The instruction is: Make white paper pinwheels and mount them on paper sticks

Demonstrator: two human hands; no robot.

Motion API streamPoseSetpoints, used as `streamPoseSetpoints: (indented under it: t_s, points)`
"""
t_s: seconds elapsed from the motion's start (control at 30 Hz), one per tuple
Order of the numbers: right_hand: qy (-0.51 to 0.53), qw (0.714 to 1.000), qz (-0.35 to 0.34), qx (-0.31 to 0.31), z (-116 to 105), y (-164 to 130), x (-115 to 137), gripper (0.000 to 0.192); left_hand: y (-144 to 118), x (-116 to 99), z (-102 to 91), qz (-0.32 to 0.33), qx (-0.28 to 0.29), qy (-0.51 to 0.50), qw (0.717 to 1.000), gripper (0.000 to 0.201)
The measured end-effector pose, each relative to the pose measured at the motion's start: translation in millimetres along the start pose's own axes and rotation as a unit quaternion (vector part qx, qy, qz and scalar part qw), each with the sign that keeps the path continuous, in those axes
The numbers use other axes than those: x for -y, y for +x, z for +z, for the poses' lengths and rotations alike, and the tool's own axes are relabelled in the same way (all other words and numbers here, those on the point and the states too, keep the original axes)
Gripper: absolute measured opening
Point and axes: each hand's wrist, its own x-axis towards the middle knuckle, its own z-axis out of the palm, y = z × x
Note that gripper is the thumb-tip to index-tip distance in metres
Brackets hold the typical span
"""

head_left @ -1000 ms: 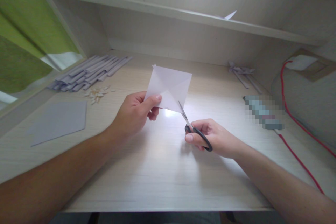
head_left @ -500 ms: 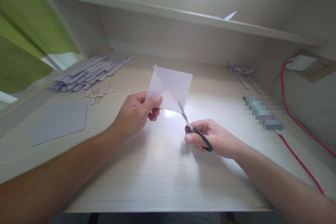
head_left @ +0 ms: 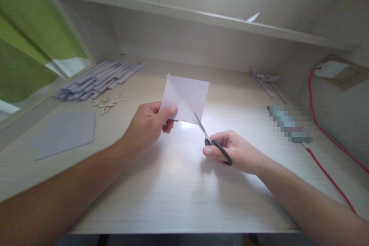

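Observation:
A square sheet of white paper (head_left: 186, 96) is pinched at its lower left edge by my left hand (head_left: 150, 121), thumb on top, fingers beneath. Faint creases run across the sheet, and its upper left corner shows a small raised tip. My right hand (head_left: 230, 150) is closed round the black handles of a pair of scissors (head_left: 205, 132). The blades lie over the paper's lower right corner, pointing up and left towards its middle; one blade shows above the sheet. Both hands are held over the pale wooden desk (head_left: 173, 196).
At the left lie a stack of rolled paper tubes (head_left: 100, 78), a scatter of small pale pieces (head_left: 106, 103) and grey-white paper sheets (head_left: 66, 132). Paper pinwheels on sticks (head_left: 268, 80) lie far right. A blurred device (head_left: 288, 123) with a red cable (head_left: 328, 177) is nearer. A shelf (head_left: 173, 13) spans above.
The paper has shifted slightly left and down. The scissor blades have moved a little further left over the sheet and look closer together. Both hands keep their hold.

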Motion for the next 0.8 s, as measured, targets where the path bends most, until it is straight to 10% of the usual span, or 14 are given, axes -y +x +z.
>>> streamPoseSetpoints:
  t_s: [0.8]
  points:
    - [-0.008,1.0,0.018,-0.006,-0.2,1.9,-1.0,0.051,1.9,1.9,-1.9,-0.002,-0.004,0.046,0.999,0.035]
